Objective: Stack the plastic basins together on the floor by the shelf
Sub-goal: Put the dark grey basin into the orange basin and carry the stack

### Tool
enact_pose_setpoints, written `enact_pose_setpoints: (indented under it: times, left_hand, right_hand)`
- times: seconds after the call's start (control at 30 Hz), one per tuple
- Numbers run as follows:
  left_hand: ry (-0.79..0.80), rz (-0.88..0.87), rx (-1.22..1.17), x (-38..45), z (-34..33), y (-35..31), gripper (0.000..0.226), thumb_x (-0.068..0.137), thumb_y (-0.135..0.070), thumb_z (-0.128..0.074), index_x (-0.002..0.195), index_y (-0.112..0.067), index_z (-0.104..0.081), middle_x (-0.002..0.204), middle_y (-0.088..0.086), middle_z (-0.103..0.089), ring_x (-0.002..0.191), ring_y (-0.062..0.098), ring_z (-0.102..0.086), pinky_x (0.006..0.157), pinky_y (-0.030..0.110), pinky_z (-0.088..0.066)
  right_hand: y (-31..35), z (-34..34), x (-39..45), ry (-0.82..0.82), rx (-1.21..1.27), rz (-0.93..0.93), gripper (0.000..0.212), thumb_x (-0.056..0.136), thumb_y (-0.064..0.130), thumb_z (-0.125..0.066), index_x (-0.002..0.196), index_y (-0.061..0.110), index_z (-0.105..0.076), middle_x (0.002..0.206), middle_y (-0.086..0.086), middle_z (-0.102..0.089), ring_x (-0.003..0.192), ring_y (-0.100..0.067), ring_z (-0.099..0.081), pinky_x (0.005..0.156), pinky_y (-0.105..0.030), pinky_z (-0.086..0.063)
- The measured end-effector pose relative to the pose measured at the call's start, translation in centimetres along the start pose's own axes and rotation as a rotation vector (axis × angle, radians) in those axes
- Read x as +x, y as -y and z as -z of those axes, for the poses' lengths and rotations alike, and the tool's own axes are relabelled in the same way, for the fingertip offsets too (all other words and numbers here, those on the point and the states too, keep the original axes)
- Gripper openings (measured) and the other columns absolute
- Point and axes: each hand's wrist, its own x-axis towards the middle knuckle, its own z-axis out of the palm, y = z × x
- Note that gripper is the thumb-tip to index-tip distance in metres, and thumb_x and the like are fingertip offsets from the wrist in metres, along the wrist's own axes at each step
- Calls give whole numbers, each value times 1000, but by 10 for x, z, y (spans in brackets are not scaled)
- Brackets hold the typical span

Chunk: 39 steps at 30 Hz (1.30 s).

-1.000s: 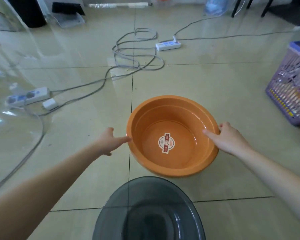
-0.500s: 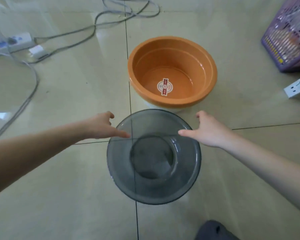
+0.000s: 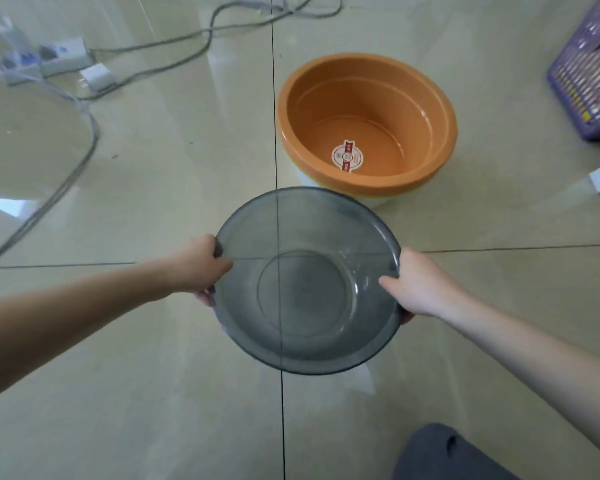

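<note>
Near me, my left hand [image 3: 201, 268] and right hand [image 3: 421, 284] clamp the grey basin [image 3: 307, 282]; I should keep it level, centring it over the orange basin [image 3: 366, 123].

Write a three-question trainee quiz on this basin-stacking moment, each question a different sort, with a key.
1. True or false: both hands hold the grey basin by its rim.
2. Where does the orange basin sit? A) on the bare floor B) nested in a paler basin C) inside the purple basket
3. Fill in: a round ______ is stuck to the orange basin's bottom.

Key
1. True: the left hand and right hand each have a grip on opposite sides.
2. B: a pale basin shows beneath it.
3. Sticker.
</note>
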Motion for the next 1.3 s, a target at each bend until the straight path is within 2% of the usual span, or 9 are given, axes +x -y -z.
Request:
enact_pose_setpoints:
  times: [0.13, 0.3, 0.4, 0.57, 0.67, 0.77, 0.97, 1.17, 1.3]
  left_hand:
    - [-194, -27, 33, -9, 62, -19, 33, 89, -14, -54, 60, -9, -39, 55, 8, -45, 38, 25, -50, 33, 26, -39]
    - [-377, -171, -1, -23, 143, -81, 37, 90, -16, -54, 56, -9, -41, 53, 10, -48, 28, 15, -49, 24, 14, -34]
    - [-441, -240, -63, -8, 168, -130, 32, 89, -16, -52, 59, -10, -44, 54, 9, -50, 25, 12, -47, 25, 15, -37]
    - [-429, -307, -164, 38, 161, -194, 21, 87, -12, -47, 67, -6, -50, 62, 15, -55, 45, 26, -53, 39, 24, -47]
    - [-429, -304, -183, 75, 136, -207, 10, 84, -14, -50, 77, -6, -52, 67, 17, -57, 51, 29, -57, 52, 31, -52]
    - [-443, -291, -159, 111, 101, -206, 29, 80, -19, -56, 105, -5, -60, 97, 19, -67, 89, 37, -66, 81, 42, -57]
    - [-471, -297, -10, 157, 50, -195, 39, 81, -10, -53, 119, -6, -57, 114, 16, -62, 110, 36, -56, 92, 38, -47]
    - [-532, -398, 113, 177, 26, -185, 61, 88, -7, -47, 146, -8, -30, 154, 8, -30, 146, 26, -15, 120, 41, -17]
    - [-558, -428, 45, 176, 29, -180, 67, 85, 1, -48, 148, -12, -26, 155, 5, -23, 141, 28, -25, 117, 38, -24]
  right_hand:
    - [39, 43, -16, 37, 147, 146, 23, 90, 10, -47, 100, -7, -60, 79, -27, -70, 56, -40, -70, 54, -44, -56]
    - [89, 137, -5, -227, 184, 305, 16, 85, 10, -56, 92, -1, -64, 81, -21, -70, 69, -40, -68, 65, -49, -58]
    - [105, 191, 16, -400, 106, 321, 13, 84, 9, -59, 84, -1, -67, 86, -23, -70, 83, -39, -68, 59, -35, -50]
    - [94, 242, 64, -547, 47, 231, 13, 82, 9, -58, 70, 6, -55, 59, -12, -59, 48, -26, -60, 43, -26, -41]
    - [74, 240, 100, -612, -49, 182, 8, 81, 13, -60, 83, 5, -59, 76, -14, -61, 72, -33, -63, 55, -28, -40]
    - [54, 221, 138, -624, -76, 132, 26, 81, 15, -59, 104, 4, -62, 108, -23, -64, 100, -40, -62, 74, -35, -47]
    - [31, 180, 183, -562, -172, 64, 33, 88, 16, -56, 118, 2, -55, 125, -18, -52, 118, -36, -49, 92, -38, -45]
    - [19, 158, 200, -585, -173, 90, 38, 90, 9, -47, 128, 7, -45, 129, -14, -51, 120, -35, -48, 89, -40, -45]
    - [23, 154, 208, -589, -175, 125, 47, 90, 12, -47, 136, 14, -38, 130, -14, -50, 117, -35, -52, 88, -41, -46]
